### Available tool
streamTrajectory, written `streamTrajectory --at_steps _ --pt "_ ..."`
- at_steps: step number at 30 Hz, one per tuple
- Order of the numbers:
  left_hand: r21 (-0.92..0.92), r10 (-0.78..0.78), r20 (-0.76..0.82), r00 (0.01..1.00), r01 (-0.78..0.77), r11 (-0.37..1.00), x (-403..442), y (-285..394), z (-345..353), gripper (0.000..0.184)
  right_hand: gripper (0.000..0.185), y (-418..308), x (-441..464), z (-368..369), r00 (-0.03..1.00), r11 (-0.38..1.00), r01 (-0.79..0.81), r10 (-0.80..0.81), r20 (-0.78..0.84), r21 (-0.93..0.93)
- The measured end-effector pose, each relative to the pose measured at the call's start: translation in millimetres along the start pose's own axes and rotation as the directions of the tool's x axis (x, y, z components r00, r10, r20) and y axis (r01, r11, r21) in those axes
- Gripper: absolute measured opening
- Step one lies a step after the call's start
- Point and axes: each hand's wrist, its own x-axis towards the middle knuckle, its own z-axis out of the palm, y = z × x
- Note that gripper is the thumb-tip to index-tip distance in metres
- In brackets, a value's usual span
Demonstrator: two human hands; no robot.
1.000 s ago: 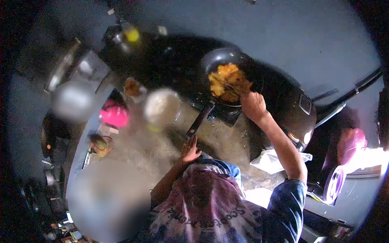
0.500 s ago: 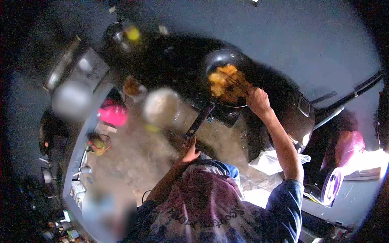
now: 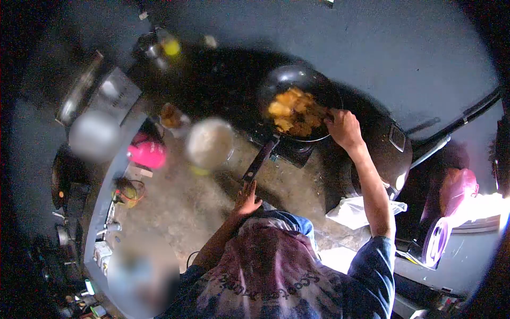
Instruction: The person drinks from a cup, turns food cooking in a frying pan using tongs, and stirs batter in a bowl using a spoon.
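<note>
A dark frying pan (image 3: 289, 75) sits on the stove (image 3: 297, 154) with orange-brown fried pieces (image 3: 292, 111) in it. Its black handle (image 3: 259, 159) slants toward me. My left hand (image 3: 247, 201) is at the handle's end, fingers stretched out and thumb apart, its fingertips at or touching the tip. At the pan's right rim, my right hand (image 3: 345, 128) is closed around a thin dark cooking utensil (image 3: 320, 110) that reaches into the food. The utensil's exact kind is too blurred to tell.
Left of the pan stands a container with pale contents (image 3: 210, 142), beside a small bag of brown stuff (image 3: 172, 115). A pink item (image 3: 147, 151) lies farther left. A rounded dark appliance (image 3: 380, 154) and a white plastic bag (image 3: 353, 211) are on the right.
My right hand has shifted slightly right and down along the pan's rim, and the food pieces have changed arrangement. My left hand stays at the handle's end.
</note>
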Motion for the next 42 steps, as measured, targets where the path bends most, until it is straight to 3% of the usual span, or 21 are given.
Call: streamTrajectory --at_steps 2,5,9,12,14,15,18,19,22,23,26,27,29,32,35,39,42 --pt "0.005 0.081 -0.051 0.995 -0.081 0.997 1.1 -3.8 2.8 0.093 0.022 8.2 4.5 8.1 0.998 0.992 -0.038 0.045 0.051 -0.123" --pt "-0.068 0.032 -0.004 0.999 -0.032 0.997 3.0 -3.6 6.1 0.094 0.021 30.3 5.9 46.1 1.000 0.985 0.014 -0.012 0.018 -0.173" --pt "-0.005 0.035 -0.017 0.999 -0.035 0.999 1.6 -7.0 7.4 0.094 0.020 29.1 8.2 46.6 0.998 0.984 0.058 -0.060 -0.007 -0.168" --pt "0.040 0.091 -0.056 0.994 -0.089 0.995 3.0 -5.6 3.7 0.093 0.020 17.2 9.8 43.9 0.999 0.987 0.027 -0.022 0.037 -0.156" --pt "0.033 0.079 -0.047 0.996 -0.077 0.996 2.7 -4.9 4.2 0.092 0.016 8.7 5.6 51.7 0.994 0.988 -0.109 0.106 -0.027 -0.108" --pt "0.031 0.079 -0.049 0.996 -0.077 0.997 3.3 -8.0 8.8 0.092 0.014 8.7 6.5 54.8 0.999 0.981 -0.039 0.041 0.006 -0.191" --pt "0.047 0.149 -0.180 0.972 -0.142 0.989 2.1 -16.1 19.5 0.092 0.017 14.7 12.0 53.9 0.986 0.978 -0.132 0.146 0.076 -0.164" --pt "0.038 0.164 -0.197 0.967 -0.160 0.986 1.9 -16.7 19.4 0.092 0.020 5.4 11.9 41.3 0.969 0.968 -0.242 0.245 0.039 -0.063" --pt "0.034 0.189 -0.224 0.956 -0.186 0.982 3.9 -17.7 18.8 0.092 0.022 6.0 13.6 15.7 0.993 0.987 -0.118 0.117 -0.015 -0.112" --pt "0.036 0.190 -0.235 0.953 -0.187 0.982 3.6 -17.2 20.4 0.092 0.024 16.9 14.2 14.2 0.986 0.980 -0.154 0.145 -0.082 -0.128" --pt "0.090 0.108 -0.150 0.983 -0.096 0.991 1.8 -9.2 12.8 0.092 0.024 24.0 4.2 -23.4 0.995 0.996 -0.068 0.063 -0.084 -0.058" --pt "0.090 0.110 -0.147 0.983 -0.098 0.991 2.2 -10.8 14.6 0.092 0.024 20.0 4.5 -30.5 0.992 0.988 -0.126 0.122 -0.044 -0.086" --pt "-0.008 0.002 0.005 1.000 -0.002 1.000 5.2 -14.0 17.4 0.097 0.024 21.5 0.7 -28.5 0.992 0.984 -0.129 0.129 -0.003 -0.125" --pt "0.048 0.088 -0.087 0.992 -0.084 0.995 2.4 -10.0 9.8 0.095 0.022 41.4 -16.8 2.1 1.000 0.984 -0.001 0.002 0.006 -0.176" --pt "-0.062 0.062 0.013 0.998 -0.061 0.996 2.5 -10.8 7.4 0.096 0.021 33.0 -26.2 9.4 0.999 0.993 0.009 -0.005 0.034 -0.116" --pt "0.017 0.100 -0.065 0.993 -0.099 0.995 1.6 -10.5 8.7 0.095 0.020 22.3 -34.4 5.3 0.999 0.995 0.027 -0.024 0.031 -0.100" --pt "-0.006 0.025 0.051 0.998 -0.025 1.000 2.1 -7.2 2.8 0.095 0.019 15.0 -35.4 -20.8 0.997 0.997 0.014 -0.008 0.073 -0.071"
